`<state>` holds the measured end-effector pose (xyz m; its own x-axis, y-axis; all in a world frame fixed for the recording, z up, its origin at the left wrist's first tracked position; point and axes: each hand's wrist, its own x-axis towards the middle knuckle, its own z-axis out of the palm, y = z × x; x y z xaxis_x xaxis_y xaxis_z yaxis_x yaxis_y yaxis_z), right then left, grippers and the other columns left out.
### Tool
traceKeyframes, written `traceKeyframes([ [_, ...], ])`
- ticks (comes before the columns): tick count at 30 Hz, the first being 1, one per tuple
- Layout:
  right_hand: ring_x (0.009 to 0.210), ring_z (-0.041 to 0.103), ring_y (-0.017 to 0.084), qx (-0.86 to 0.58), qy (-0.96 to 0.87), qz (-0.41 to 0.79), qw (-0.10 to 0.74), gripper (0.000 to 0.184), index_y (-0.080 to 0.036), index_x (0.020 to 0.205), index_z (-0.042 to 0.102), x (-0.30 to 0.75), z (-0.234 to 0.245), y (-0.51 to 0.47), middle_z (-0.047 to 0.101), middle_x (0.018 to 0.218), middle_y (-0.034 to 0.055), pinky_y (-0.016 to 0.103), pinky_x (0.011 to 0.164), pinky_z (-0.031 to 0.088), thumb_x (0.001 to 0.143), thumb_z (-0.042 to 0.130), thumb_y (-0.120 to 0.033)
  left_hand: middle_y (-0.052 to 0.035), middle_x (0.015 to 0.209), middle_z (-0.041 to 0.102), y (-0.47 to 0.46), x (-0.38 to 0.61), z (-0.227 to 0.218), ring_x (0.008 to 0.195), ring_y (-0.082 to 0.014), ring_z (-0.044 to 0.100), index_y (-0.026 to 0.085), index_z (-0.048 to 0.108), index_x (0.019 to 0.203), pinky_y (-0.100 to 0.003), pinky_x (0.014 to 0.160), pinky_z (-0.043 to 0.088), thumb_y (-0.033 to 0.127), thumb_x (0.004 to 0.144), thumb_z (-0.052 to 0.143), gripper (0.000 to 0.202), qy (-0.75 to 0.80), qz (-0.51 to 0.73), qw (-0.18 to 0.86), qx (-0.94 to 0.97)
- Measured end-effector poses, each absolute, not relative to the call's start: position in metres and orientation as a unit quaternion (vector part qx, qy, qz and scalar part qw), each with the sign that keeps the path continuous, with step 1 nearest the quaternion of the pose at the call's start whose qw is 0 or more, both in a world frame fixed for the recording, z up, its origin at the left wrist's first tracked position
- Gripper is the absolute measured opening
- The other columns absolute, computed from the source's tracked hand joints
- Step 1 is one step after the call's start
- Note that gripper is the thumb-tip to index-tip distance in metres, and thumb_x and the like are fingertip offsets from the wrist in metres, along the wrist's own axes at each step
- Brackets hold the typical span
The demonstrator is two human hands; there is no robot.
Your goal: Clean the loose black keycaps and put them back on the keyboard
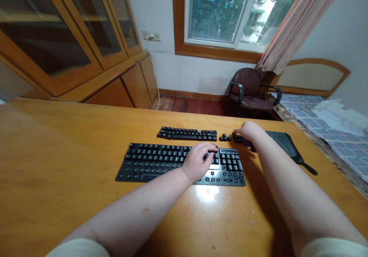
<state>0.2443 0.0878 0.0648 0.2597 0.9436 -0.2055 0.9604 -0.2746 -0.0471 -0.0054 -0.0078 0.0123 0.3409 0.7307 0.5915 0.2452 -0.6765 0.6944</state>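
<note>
A black keyboard [161, 163] lies on the wooden desk [57, 161]. My left hand [198, 160] rests on its right part, fingers curled down onto the keys near the number pad. Beyond the keyboard lie rows of loose black keycaps [186, 134] and a smaller cluster of keycaps [225, 137]. My right hand [249, 131] reaches past the keyboard's right end, fingers pinched at the keycaps by that cluster; what they grip is hidden. A purple object [248, 144] peeks out under the right wrist.
A dark pouch with a strap [284, 144] lies on the desk at the right. Behind the desk are a wooden glass-door cabinet [66, 38], a brown office chair [250, 90], a window and a bed [330, 130] at the right.
</note>
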Motion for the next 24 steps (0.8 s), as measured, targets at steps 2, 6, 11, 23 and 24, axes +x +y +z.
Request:
traceKeyframes([
  [2, 0.074, 0.066, 0.029, 0.788, 0.607, -0.082, 0.058, 0.03, -0.012, 0.063, 0.067, 0.242, 0.056, 0.095, 0.066, 0.065, 0.0179, 0.035, 0.064, 0.047, 0.072, 0.06, -0.039, -0.0068, 0.1, 0.067, -0.008, -0.005, 0.013, 0.099, -0.0183, 0.06, 0.019, 0.061, 0.096, -0.036, 0.09, 0.048, 0.014, 0.084, 0.049, 0.018, 0.313, 0.485, 0.251, 0.778],
  [6, 0.068, 0.066, 0.026, 0.79, 0.601, -0.099, 0.07, 0.026, -0.015, 0.059, 0.068, 0.243, 0.045, 0.099, 0.065, 0.059, 0.0142, 0.032, 0.059, 0.047, 0.071, 0.06, -0.036, -0.0065, 0.099, 0.067, -0.008, -0.004, 0.013, 0.097, -0.0181, 0.061, 0.019, 0.062, 0.096, -0.036, 0.089, 0.048, 0.014, 0.084, 0.049, 0.018, 0.312, 0.49, 0.248, 0.776],
  [11, 0.07, 0.066, 0.027, 0.807, 0.585, -0.069, 0.043, 0.02, -0.013, 0.068, 0.07, 0.24, 0.052, 0.096, 0.066, 0.063, 0.0155, 0.032, 0.058, 0.046, 0.069, 0.061, -0.031, -0.0066, 0.099, 0.068, -0.008, -0.004, 0.013, 0.097, -0.0184, 0.061, 0.019, 0.062, 0.096, -0.037, 0.089, 0.049, 0.015, 0.084, 0.049, 0.019, 0.309, 0.489, 0.252, 0.776],
  [23, 0.049, 0.054, 0.013, 0.676, 0.677, -0.209, -0.203, 0.021, -0.018, 0.071, 0.065, 0.157, 0.086, -0.023, 0.061, 0.055, 0.001, 0.022, 0.046, 0.035, 0.073, 0.056, -0.036, -0.0061, 0.104, 0.065, -0.007, -0.002, 0.012, 0.092, -0.0163, 0.063, 0.023, 0.057, 0.117, -0.036, 0.09, 0.051, 0.021, 0.082, 0.059, 0.036, 0.333, 0.485, 0.267, 0.763],
  [24, 0.048, 0.053, 0.012, 0.668, 0.679, -0.219, -0.211, 0.02, -0.017, 0.072, 0.065, 0.154, 0.084, -0.025, 0.06, 0.054, 0.0002, 0.022, 0.046, 0.034, 0.072, 0.057, -0.036, -0.0061, 0.103, 0.066, -0.006, -0.002, 0.012, 0.094, -0.0167, 0.063, 0.022, 0.06, 0.112, -0.035, 0.09, 0.051, 0.02, 0.083, 0.058, 0.03, 0.33, 0.484, 0.264, 0.766],
])
